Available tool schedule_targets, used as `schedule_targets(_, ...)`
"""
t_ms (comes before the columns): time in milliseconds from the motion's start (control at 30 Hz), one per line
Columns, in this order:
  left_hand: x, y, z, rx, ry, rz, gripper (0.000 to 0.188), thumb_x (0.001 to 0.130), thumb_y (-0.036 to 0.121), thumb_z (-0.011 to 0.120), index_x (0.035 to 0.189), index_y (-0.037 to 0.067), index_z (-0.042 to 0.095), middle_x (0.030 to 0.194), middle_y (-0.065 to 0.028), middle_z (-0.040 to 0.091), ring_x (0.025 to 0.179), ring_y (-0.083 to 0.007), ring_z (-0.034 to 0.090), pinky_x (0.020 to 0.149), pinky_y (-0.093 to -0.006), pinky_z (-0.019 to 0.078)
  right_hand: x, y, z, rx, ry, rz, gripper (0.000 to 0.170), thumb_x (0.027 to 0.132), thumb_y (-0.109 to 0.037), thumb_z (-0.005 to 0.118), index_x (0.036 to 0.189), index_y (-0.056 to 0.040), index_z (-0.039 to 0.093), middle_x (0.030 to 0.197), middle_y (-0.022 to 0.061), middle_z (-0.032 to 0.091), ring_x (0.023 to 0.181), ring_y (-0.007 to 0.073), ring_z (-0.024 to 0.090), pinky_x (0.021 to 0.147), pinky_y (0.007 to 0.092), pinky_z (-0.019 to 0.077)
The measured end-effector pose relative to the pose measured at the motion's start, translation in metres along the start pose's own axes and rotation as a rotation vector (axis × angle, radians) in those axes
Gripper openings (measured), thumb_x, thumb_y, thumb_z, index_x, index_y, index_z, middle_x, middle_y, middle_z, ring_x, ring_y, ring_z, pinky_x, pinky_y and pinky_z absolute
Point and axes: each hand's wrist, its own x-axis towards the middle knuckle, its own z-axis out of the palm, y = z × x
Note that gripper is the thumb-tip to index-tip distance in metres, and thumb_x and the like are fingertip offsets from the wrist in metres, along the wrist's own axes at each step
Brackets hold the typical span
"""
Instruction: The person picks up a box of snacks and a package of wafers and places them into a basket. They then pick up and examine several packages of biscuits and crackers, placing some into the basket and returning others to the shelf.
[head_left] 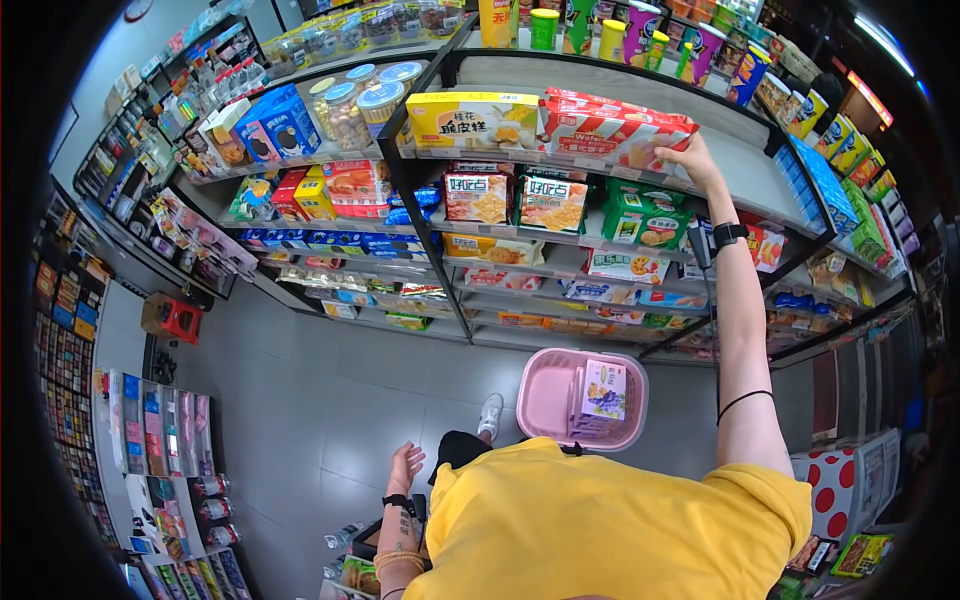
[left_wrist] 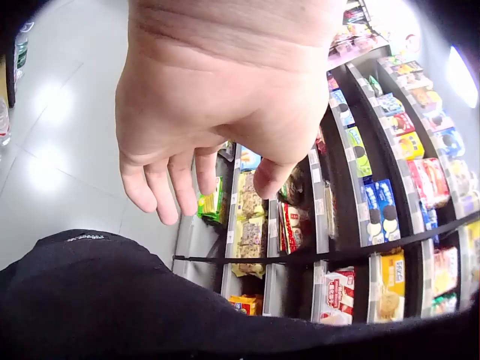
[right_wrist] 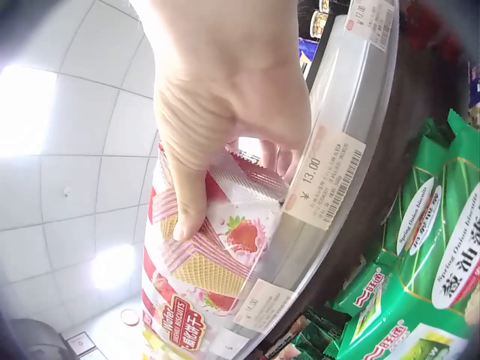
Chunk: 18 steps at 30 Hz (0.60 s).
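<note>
Nearest, beside the yellow shirt [head_left: 610,520], the left hand [head_left: 405,466] hangs low over the floor, its fingers loosely extended, the thumb well apart from them, holding nothing. Just beyond the shirt, the pink basket [head_left: 527,395] stands on the floor; in it a stack of boxes, the top one a purple grape box [head_left: 604,388], sits toward the right edge, while the left part shows bare bottom. Farther out, the right arm reaches up to the shelf [head_left: 765,195], where the right hand [head_left: 688,162] pinches the right end of the wafers [head_left: 610,125]. In the right wrist view the thumb lies flat on the printed front and the other fingers go behind the crimped end, closed to about the packet's thickness. The wafers are at the shelf's front edge, their left end right against the yellow box [head_left: 475,120]; whether their weight rests on the shelf I cannot tell. Below that edge sit green biscuits [head_left: 645,215]. The step in hand looks to be gripping the packet at the shelf, whether to take it or to settle it there. If it is to come away, the move calls for a firm hold on that one end, a lift clear of the front edge, and care not to drag the yellow box.
</note>
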Motion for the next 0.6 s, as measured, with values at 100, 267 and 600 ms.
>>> schedule_targets(100,0.000,-0.002,0.004,0.010,-0.008,-0.012,0.065,0.092,0.043,0.057,0.142,0.003,0.041,0.132,-0.0138,0.057,0.113,-0.0252,0.059,0.091,-0.0374,0.0457,-0.008,-0.002,0.010,0.014,0.072,0.002,0.054,0.080,-0.016,0.083,0.125,-0.0023,0.056,0.117,0.0052,0.066,0.106,0.0139,0.060,0.090,0.0301,0.0488)
schedule_targets(267,0.013,0.001,0.000,0.014,-0.012,0.018,0.059,0.092,0.043,0.058,0.135,0.005,0.046,0.127,-0.0128,0.060,0.111,-0.0248,0.060,0.090,-0.0386,0.0451,-0.007,0.007,0.012,-0.039,0.109,0.012,0.050,0.084,-0.021,0.081,0.124,-0.0024,0.057,0.114,0.0054,0.066,0.103,0.0131,0.061,0.088,0.0298,0.0489)
schedule_targets(600,0.031,0.017,-0.002,0.030,-0.007,0.054,0.052,0.093,0.039,0.059,0.131,0.007,0.048,0.121,-0.0110,0.063,0.106,-0.0232,0.062,0.085,-0.0366,0.0471,-0.017,0.020,0.018,-0.252,0.505,-0.085,0.075,0.091,-0.032,0.072,0.146,-0.0037,0.029,0.122,0.0102,0.061,0.107,0.0201,0.060,0.095,0.0339,0.0474)
